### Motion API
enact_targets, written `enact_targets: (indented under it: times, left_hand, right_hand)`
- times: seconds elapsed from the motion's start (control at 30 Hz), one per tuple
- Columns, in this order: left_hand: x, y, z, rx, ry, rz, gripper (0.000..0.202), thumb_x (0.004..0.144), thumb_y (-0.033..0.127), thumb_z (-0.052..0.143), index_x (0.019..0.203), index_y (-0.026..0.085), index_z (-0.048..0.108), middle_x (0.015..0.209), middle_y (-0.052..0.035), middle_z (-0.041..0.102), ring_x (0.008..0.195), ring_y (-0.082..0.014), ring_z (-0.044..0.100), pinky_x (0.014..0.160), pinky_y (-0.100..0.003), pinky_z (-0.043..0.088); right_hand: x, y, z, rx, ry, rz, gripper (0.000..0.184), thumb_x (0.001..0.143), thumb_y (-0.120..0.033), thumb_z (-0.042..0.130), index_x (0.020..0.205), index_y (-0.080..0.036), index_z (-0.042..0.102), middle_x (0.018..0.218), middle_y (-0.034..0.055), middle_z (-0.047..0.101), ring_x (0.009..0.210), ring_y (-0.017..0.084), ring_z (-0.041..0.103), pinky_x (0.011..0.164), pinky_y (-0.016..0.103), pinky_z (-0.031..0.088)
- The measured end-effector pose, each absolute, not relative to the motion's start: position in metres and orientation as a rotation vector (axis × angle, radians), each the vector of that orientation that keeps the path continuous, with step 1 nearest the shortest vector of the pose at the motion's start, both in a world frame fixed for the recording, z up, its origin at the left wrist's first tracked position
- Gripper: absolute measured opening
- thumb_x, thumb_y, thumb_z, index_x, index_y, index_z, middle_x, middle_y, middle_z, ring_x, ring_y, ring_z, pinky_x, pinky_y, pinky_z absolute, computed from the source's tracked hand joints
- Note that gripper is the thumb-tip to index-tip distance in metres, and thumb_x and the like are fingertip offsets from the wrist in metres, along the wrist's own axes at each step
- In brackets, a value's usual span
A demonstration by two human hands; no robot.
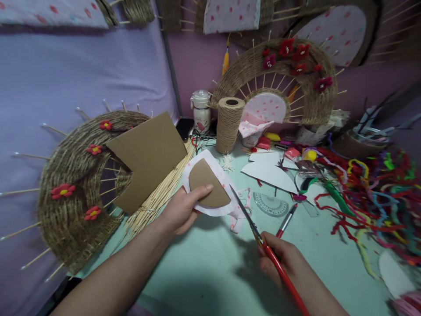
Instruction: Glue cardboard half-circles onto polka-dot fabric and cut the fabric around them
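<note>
My left hand (184,208) pinches a half-round piece of brown cardboard (213,197) lying on a larger piece of white cloth with pink dots (219,166). The thumb presses on the cardboard and the fingers are under the cloth. A margin of cloth shows around the cardboard. In my right hand (279,254) is a pair of scissors with red handles (272,259). Their blades point up and left, close to the right edge of the cloth; whether they touch it I cannot tell. A dotted cloth scrap (236,223) lies beneath the blades.
Woven twine fans with flowers stand at left (79,175) and back (226,83). A cut cardboard sheet (154,153) leans over thin sticks (164,184). A twine spool (228,127), white jar (201,112), protractor (271,205), marker (287,220) and colourful pipe cleaners (381,210) surround the hands.
</note>
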State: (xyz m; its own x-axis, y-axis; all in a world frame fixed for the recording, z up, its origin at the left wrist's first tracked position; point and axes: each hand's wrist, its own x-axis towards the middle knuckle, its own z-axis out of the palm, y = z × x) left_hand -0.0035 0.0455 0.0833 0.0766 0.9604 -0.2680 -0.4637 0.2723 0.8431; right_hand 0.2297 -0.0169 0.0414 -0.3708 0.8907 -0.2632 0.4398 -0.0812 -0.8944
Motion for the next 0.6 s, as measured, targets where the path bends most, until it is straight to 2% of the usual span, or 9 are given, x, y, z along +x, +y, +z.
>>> enact_targets:
  times: [0.23,0.4,0.6]
  left_hand:
    - [-0.0027,0.0454,0.0832,0.682,0.961,1.172,0.064,0.068,0.029,0.081,0.128,0.016,0.061,0.103,-0.0107,0.075,0.098,-0.028,0.068,0.09,-0.039,0.053]
    - [-0.001,0.0443,0.084,0.718,0.947,1.143,0.061,0.07,0.029,0.079,0.127,0.016,0.062,0.101,-0.0107,0.075,0.096,-0.0272,0.069,0.086,-0.036,0.054]
    - [-0.0005,0.0424,0.082,0.735,0.944,1.098,0.063,0.068,0.033,0.081,0.127,0.018,0.062,0.102,-0.0104,0.075,0.096,-0.0289,0.069,0.088,-0.039,0.053]
  right_hand:
    - [0.2222,-0.0189,0.0489,-1.5,-1.707,1.452,0.034,0.069,-0.049,0.062,0.067,-0.023,0.041,0.061,-0.0049,0.043,0.056,0.011,0.033,0.048,0.022,0.03]
    - [0.2224,-0.0193,0.0481,-1.501,-1.716,1.436,0.038,0.069,-0.055,0.064,0.07,-0.023,0.043,0.063,-0.0038,0.043,0.057,0.012,0.035,0.046,0.021,0.03]
    - [0.2249,-0.0205,0.0427,-1.475,-1.727,1.472,0.041,0.072,-0.06,0.061,0.073,-0.022,0.044,0.064,-0.0039,0.042,0.057,0.012,0.035,0.046,0.021,0.029]
